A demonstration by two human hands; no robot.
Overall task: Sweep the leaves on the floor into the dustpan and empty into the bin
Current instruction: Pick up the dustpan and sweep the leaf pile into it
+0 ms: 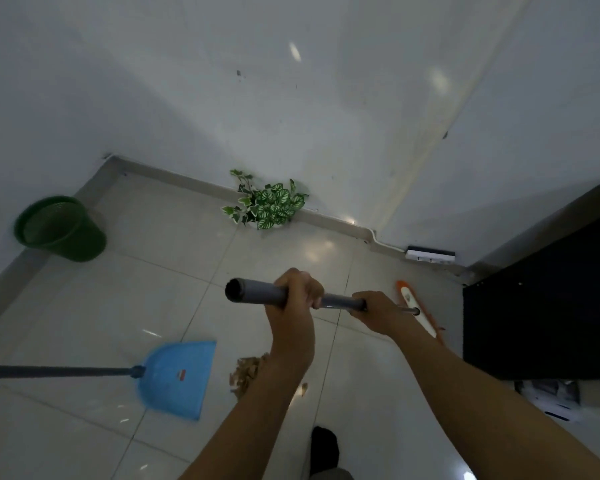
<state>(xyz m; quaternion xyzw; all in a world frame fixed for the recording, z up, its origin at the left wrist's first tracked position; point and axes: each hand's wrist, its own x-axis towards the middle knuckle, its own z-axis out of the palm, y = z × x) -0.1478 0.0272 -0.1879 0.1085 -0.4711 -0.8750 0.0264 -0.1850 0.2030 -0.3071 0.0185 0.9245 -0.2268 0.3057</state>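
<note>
Wall point(291, 98): white, meeting a second wall in a corner at left
Floor point(84, 306): pale glossy tiles, skirting along the wall foot
Black unit point(541, 306): dark furniture at right edge, standing on the floor
Dustpan point(177, 379): blue, long grey handle running off the left edge; lies flat on the tiles, mouth facing the leaf pile
Broom point(257, 292): grey handle held across centre; orange and white head point(420, 313) low at right, near the black unit
Bin point(63, 230): green mesh, upright in the left corner, well apart from the dustpan
Plant point(271, 206): green and white foliage, lying against the skirting
Left hand point(297, 296): fingers wrapped tight round the broom handle near its upper end
Right hand point(374, 308): fingers closed round the handle further down, toward the head
Leaves point(248, 372): dry, brown, heaped on the floor just beside the dustpan's mouth, partly hidden by the left forearm
Power strip point(430, 254): white, at the wall foot
Stray leaf point(303, 389): single, near the heap
</note>
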